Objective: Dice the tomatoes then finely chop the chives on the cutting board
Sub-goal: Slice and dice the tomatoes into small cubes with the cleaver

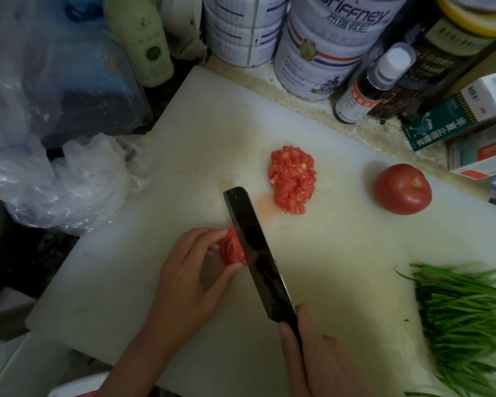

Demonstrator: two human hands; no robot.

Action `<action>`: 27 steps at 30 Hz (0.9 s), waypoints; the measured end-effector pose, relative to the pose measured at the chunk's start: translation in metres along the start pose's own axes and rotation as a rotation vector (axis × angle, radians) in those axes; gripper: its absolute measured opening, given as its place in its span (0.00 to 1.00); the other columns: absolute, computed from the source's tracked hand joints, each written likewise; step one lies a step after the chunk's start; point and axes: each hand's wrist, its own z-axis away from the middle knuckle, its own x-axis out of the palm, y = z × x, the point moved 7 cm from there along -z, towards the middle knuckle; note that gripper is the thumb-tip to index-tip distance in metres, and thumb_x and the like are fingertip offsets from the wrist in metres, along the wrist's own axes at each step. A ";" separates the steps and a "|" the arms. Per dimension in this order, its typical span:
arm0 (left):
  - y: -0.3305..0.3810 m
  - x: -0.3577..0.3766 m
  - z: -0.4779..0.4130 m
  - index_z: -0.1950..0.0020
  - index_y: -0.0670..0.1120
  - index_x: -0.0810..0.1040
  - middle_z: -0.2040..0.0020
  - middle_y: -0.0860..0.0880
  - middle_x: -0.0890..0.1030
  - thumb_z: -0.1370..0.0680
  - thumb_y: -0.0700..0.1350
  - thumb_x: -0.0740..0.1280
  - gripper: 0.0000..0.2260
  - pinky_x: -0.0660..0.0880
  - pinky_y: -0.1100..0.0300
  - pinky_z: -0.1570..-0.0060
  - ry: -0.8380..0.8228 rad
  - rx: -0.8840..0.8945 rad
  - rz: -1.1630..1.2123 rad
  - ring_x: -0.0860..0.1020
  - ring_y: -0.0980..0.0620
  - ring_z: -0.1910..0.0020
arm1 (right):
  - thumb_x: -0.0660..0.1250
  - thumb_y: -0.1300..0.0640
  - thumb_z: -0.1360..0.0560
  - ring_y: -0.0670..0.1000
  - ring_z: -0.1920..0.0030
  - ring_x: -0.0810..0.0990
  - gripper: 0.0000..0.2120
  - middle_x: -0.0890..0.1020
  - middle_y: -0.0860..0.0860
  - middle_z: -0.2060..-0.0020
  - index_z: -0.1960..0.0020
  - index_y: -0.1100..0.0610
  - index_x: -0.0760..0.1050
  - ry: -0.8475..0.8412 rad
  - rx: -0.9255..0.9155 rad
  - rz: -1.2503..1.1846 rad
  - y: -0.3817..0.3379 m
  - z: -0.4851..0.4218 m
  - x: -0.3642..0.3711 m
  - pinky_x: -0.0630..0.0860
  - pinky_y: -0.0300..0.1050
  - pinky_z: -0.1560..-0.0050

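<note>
Behind, tins (321, 53) and bottles (367, 90) crowd the white cutting board (341, 253).

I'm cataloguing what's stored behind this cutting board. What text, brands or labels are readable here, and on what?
"Briffney": large white tin, tops of the letters cropped by the frame.
"半夏止咳糖浆": green box, beyond the board's right end.
Too blurred to read: the tin's smaller print, the dark bottle label, the white carton, the pale green bottle.
</note>
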 end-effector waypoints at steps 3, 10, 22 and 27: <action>0.000 -0.001 0.000 0.40 0.42 0.79 0.49 0.50 0.77 0.25 0.53 0.68 0.19 0.70 0.69 0.45 0.004 -0.008 -0.003 0.76 0.57 0.49 | 0.36 0.26 0.36 0.49 0.72 0.69 0.26 0.68 0.49 0.75 0.46 0.39 0.50 0.104 -0.127 -0.106 -0.017 -0.010 -0.011 0.65 0.39 0.70; -0.002 -0.002 -0.004 0.40 0.43 0.79 0.49 0.51 0.76 0.26 0.53 0.68 0.19 0.70 0.72 0.46 -0.015 -0.040 0.041 0.76 0.59 0.49 | 0.43 0.35 0.25 0.49 0.74 0.66 0.14 0.66 0.47 0.75 0.50 0.45 0.55 0.116 -0.300 -0.125 -0.037 -0.026 -0.021 0.60 0.42 0.74; -0.001 -0.003 -0.009 0.43 0.51 0.76 0.51 0.56 0.75 0.29 0.55 0.68 0.17 0.68 0.76 0.49 -0.024 -0.049 0.054 0.75 0.63 0.51 | 0.49 0.50 0.19 0.60 0.52 0.79 0.15 0.79 0.55 0.55 0.36 0.49 0.48 0.114 -0.181 0.111 -0.043 -0.032 -0.005 0.71 0.49 0.60; -0.005 -0.003 -0.010 0.45 0.50 0.77 0.52 0.55 0.76 0.30 0.57 0.68 0.18 0.68 0.76 0.50 -0.028 -0.072 0.061 0.75 0.62 0.52 | 0.66 0.53 0.28 0.55 0.64 0.82 0.23 0.80 0.50 0.65 0.41 0.55 0.56 0.129 -0.132 0.345 -0.033 -0.023 0.003 0.59 0.42 0.69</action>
